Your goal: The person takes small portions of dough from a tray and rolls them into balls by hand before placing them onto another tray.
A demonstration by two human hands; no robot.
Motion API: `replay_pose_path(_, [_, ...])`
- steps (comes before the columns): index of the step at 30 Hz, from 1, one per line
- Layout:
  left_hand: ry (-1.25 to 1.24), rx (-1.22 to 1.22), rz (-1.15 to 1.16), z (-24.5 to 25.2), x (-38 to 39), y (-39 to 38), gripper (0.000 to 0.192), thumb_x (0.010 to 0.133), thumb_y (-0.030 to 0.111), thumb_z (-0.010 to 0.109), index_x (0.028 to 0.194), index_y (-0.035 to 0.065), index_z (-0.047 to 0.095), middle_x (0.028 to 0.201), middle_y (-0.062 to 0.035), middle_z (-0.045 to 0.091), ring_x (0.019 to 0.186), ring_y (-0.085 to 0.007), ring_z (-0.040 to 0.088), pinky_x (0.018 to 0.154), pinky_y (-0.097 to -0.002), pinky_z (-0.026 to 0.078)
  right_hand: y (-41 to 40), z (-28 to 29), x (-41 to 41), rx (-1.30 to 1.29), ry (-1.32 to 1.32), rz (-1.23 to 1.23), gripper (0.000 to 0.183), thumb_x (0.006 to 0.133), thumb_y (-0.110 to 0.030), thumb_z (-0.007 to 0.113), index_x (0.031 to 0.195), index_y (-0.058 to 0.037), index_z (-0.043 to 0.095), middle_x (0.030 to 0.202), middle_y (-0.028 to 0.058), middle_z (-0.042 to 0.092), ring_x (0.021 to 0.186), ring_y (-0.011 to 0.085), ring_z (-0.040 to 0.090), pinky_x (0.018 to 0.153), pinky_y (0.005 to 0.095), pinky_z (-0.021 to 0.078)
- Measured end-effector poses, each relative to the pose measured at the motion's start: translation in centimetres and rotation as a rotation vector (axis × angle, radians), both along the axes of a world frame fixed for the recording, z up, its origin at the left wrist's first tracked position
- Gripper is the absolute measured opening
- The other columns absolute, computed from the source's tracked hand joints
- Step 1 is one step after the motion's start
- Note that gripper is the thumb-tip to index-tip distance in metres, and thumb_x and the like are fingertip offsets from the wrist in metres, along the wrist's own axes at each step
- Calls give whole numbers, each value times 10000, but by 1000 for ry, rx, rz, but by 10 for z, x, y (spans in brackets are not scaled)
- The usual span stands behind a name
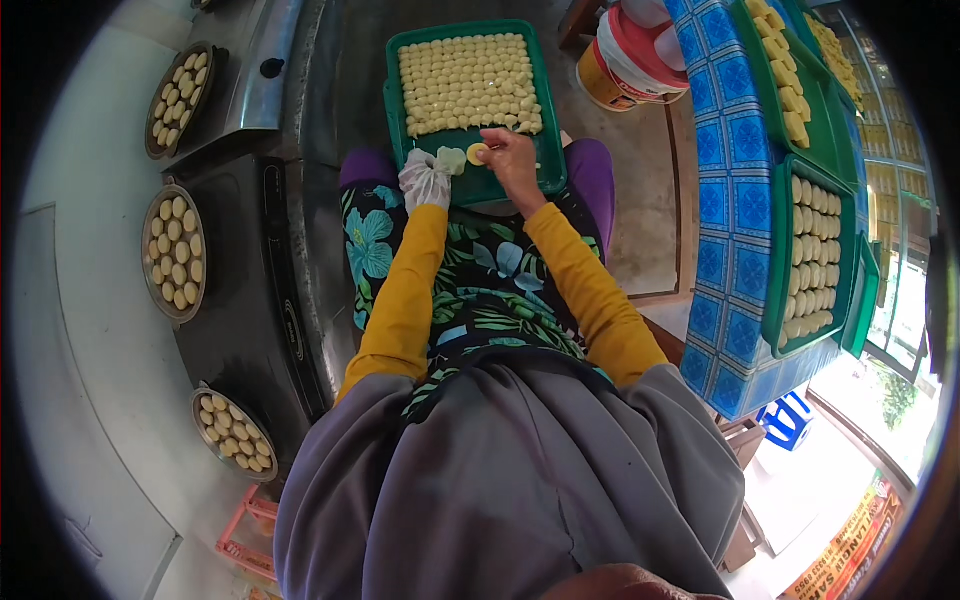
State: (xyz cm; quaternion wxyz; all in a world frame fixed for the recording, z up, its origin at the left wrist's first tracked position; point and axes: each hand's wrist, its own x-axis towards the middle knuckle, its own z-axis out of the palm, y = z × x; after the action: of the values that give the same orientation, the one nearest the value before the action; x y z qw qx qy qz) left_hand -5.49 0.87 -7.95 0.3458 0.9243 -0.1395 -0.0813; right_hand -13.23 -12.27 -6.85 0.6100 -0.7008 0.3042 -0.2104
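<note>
A green plastic tray lies across my lap, with rows of small pale yellow dough balls filling its far part. My left hand, in a translucent plastic glove, is over the tray's near left part, its fingers bent around a pale greenish lump that I cannot make out clearly. Between the thumb and fingers of my bare right hand is a flattened yellow dough disc, just right of the gloved fingers. A few small dough bits lie in the tray beside my right hand.
At left, round pans of dough pieces sit on black and steel stoves. At right, a table with a blue patterned cloth bears green trays of shaped dough. A lidded bucket stands beyond my right knee; a pink plastic rack is lower left.
</note>
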Motion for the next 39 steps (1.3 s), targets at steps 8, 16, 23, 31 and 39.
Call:
replay_pose_path(8, [-43,-167,160,-6,2,-1,142,704,132,695,813,75,623,755,-121,657,738,-291,663,678,-369,527,23,-27,30,-340,7,133,311,677,-66,734,985,-35,706,866,134,633,785,275,630,723,377,526])
replay_pose_path(16, [117,-318,245,-30,20,13,185,718,61,687,891,38,627,785,-118,671,675,-244,666,617,-349,528,42,-20,33,-602,247,78,217,730,-175,706,915,-61,708,843,138,600,865,320,592,753,438,500])
replay_pose_path(23, [766,-594,171,-7,38,3,128,804,119,692,847,8,644,728,-91,652,575,-191,634,495,-302,483,15,-34,33,-478,209,369,177,713,-163,703,858,-63,687,858,168,592,841,342,594,723,442,492])
replay_pose_path(31, [208,112,9,-27,36,10,276,799,294,644,780,22,684,806,-175,686,789,-355,661,696,-421,517,32,-27,39,-458,315,167,191,640,-157,757,813,-85,719,847,118,645,833,322,627,738,420,502])
replay_pose_path(39, [311,-362,102,-68,28,27,154,780,194,633,794,56,699,802,-146,679,784,-312,663,671,-410,499,31,-28,44,-311,175,120,179,630,-114,769,801,-71,738,773,113,685,740,263,664,659,376,530])
